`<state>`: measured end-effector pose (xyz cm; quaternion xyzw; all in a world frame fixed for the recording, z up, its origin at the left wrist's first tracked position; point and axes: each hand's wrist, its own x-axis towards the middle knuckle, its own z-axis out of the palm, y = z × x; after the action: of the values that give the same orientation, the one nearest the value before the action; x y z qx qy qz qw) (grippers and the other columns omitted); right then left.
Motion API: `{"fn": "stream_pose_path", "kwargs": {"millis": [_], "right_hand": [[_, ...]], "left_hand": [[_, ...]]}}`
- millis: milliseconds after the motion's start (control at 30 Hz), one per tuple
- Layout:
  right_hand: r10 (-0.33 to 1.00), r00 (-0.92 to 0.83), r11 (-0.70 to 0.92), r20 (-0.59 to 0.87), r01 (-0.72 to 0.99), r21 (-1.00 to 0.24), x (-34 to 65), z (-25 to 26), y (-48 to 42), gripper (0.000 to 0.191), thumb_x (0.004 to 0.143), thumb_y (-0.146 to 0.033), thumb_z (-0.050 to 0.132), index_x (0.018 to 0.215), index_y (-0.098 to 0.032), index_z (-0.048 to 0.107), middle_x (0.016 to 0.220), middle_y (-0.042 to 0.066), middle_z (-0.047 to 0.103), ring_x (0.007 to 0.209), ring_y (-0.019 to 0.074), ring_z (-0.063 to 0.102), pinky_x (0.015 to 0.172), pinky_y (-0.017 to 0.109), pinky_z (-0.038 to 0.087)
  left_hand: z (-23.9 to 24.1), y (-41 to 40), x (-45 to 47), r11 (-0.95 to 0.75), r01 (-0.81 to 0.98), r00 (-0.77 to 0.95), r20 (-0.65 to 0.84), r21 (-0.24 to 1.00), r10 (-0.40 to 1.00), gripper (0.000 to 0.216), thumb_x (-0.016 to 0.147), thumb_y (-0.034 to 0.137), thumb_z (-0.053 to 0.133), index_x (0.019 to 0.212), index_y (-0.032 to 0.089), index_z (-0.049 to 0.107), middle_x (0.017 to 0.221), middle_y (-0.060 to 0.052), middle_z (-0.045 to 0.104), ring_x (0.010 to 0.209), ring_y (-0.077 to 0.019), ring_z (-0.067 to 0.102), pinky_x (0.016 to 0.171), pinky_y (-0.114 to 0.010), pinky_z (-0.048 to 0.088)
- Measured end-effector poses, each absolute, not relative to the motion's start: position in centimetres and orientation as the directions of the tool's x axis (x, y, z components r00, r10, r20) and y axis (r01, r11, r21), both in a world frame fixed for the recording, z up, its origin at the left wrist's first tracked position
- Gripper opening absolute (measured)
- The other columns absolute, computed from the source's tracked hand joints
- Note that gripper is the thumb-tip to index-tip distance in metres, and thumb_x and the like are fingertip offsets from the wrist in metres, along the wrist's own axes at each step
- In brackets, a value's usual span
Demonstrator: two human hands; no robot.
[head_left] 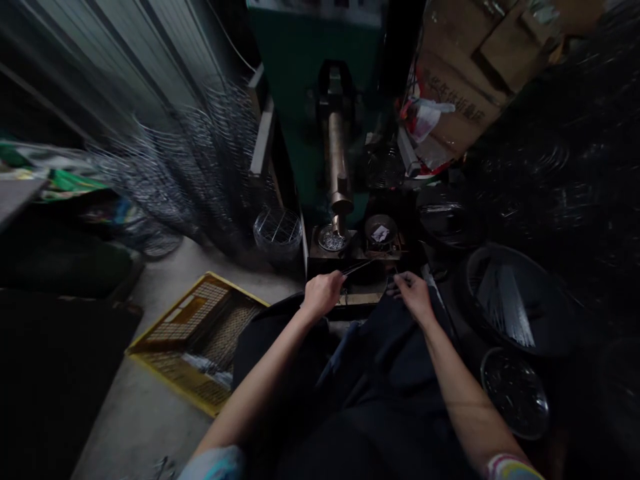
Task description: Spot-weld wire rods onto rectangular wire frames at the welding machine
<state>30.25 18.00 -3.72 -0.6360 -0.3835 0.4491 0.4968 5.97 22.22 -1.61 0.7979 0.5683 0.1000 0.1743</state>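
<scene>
My left hand point(323, 293) is closed round thin metal wires point(359, 267), whose free ends reach to the right toward the machine's front. My right hand point(413, 293) hovers above my right thigh, with thumb and fingers pinched together. A short thin tip shows at those fingers, too small and dark to name. Just beyond my hands, the machine's metal cylinder arm point(338, 153) slopes down toward me. Under its end sits a round dish point(320, 245) of small shiny metal pieces. To its right is a second round dish point(387, 225) with a white scrap inside.
A yellow plastic crate point(173, 320) lies on the floor at left, near a stack of round wire racks point(277, 233). Many bent wire pieces point(185, 160) hang behind. At right are a black basin point(537, 287) of straight rods, a smaller bowl point(515, 393) and cardboard boxes point(455, 80).
</scene>
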Motion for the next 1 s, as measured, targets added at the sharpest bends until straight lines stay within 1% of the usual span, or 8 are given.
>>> {"fn": "stream_pose_path", "kwargs": {"millis": [33, 100, 167, 200, 267, 467, 667, 1000], "right_hand": [[0.929, 0.301, -0.230, -0.216, 0.012, -0.973, 28.9, -3.8, 18.4, 0.048, 0.068, -0.062, 0.073, 0.075, -0.016, 0.060, 0.060, 0.002, 0.066, 0.046, 0.0137, 0.063, 0.041, 0.020, 0.046], [0.921, 0.285, -0.259, -0.266, -0.061, -0.964, 26.4, -3.7, 19.2, 0.046, 0.066, -0.060, 0.073, 0.070, -0.017, 0.057, 0.055, -0.001, 0.062, 0.040, 0.0106, 0.057, 0.036, 0.017, 0.039], [0.925, 0.241, -0.269, -0.293, -0.130, -0.954, 24.0, -3.2, 20.2, 0.043, 0.066, -0.057, 0.073, 0.069, -0.017, 0.056, 0.053, -0.003, 0.060, 0.037, 0.0083, 0.053, 0.034, 0.016, 0.035], [0.930, 0.217, -0.267, -0.297, -0.157, -0.951, 23.0, -2.9, 20.7, 0.041, 0.067, -0.055, 0.073, 0.069, -0.017, 0.056, 0.052, -0.004, 0.059, 0.036, 0.0074, 0.051, 0.034, 0.016, 0.034], [0.939, 0.180, -0.258, -0.293, -0.195, -0.946, 21.2, -2.3, 21.5, 0.039, 0.068, -0.052, 0.073, 0.069, -0.018, 0.056, 0.049, -0.005, 0.056, 0.034, 0.0063, 0.047, 0.033, 0.016, 0.033], [0.960, 0.134, -0.215, -0.246, -0.210, -0.954, 18.9, -1.3, 22.6, 0.032, 0.071, -0.047, 0.072, 0.070, -0.017, 0.059, 0.048, -0.007, 0.049, 0.037, 0.0043, 0.040, 0.034, 0.014, 0.030], [0.967, 0.115, -0.192, -0.228, -0.262, -0.946, 18.2, -0.9, 23.2, 0.032, 0.069, -0.046, 0.075, 0.070, -0.018, 0.059, 0.048, -0.008, 0.043, 0.038, 0.0034, 0.032, 0.034, 0.014, 0.023], [0.974, 0.077, -0.183, -0.213, -0.286, -0.940, 18.1, -0.2, 24.4, 0.033, 0.068, -0.046, 0.077, 0.072, -0.017, 0.060, 0.047, -0.010, 0.042, 0.036, 0.0023, 0.027, 0.034, 0.016, 0.020]], "left_hand": [[-1.7, 21.4, 4.9, -0.275, 0.866, 0.310, -0.018, 0.417, 0.950, 0.037, 0.099, 0.036, 0.037, 0.087, 0.018, 0.067, 0.075, -0.009, 0.071, 0.071, -0.0223, 0.068, 0.060, -0.026, 0.038], [-1.8, 19.6, 3.1, -0.241, 0.808, 0.248, 0.060, 0.538, 0.967, 0.037, 0.099, 0.035, 0.037, 0.086, 0.017, 0.066, 0.072, -0.007, 0.069, 0.066, -0.0183, 0.066, 0.060, -0.025, 0.039], [-1.8, 18.1, 2.0, -0.226, 0.688, 0.159, 0.161, 0.690, 0.974, 0.034, 0.099, 0.035, 0.040, 0.086, 0.016, 0.067, 0.069, -0.004, 0.067, 0.061, -0.0151, 0.063, 0.061, -0.023, 0.041], [-1.7, 17.6, 1.7, -0.226, 0.627, 0.111, 0.201, 0.745, 0.973, 0.033, 0.098, 0.034, 0.042, 0.087, 0.016, 0.067, 0.067, -0.003, 0.067, 0.059, -0.0139, 0.061, 0.060, -0.022, 0.041], [-1.4, 16.8, 1.4, -0.225, 0.558, 0.041, 0.245, 0.799, 0.969, 0.030, 0.097, 0.032, 0.045, 0.086, 0.016, 0.067, 0.066, -0.002, 0.066, 0.057, -0.0128, 0.059, 0.059, -0.021, 0.042], [-1.1, 16.6, 0.9, -0.223, 0.511, -0.025, 0.273, 0.830, 0.962, 0.027, 0.096, 0.030, 0.047, 0.087, 0.016, 0.068, 0.068, -0.003, 0.068, 0.058, -0.0135, 0.060, 0.058, -0.021, 0.044], [-1.3, 16.8, 0.3, -0.224, 0.527, -0.040, 0.287, 0.820, 0.957, 0.026, 0.095, 0.029, 0.046, 0.086, 0.017, 0.068, 0.067, -0.003, 0.068, 0.056, -0.0139, 0.060, 0.058, -0.022, 0.045], [-1.1, 17.3, 0.3, -0.217, 0.520, -0.049, 0.283, 0.826, 0.958, 0.028, 0.096, 0.032, 0.046, 0.087, 0.017, 0.068, 0.067, -0.002, 0.066, 0.057, -0.0133, 0.060, 0.059, -0.022, 0.045]]}}
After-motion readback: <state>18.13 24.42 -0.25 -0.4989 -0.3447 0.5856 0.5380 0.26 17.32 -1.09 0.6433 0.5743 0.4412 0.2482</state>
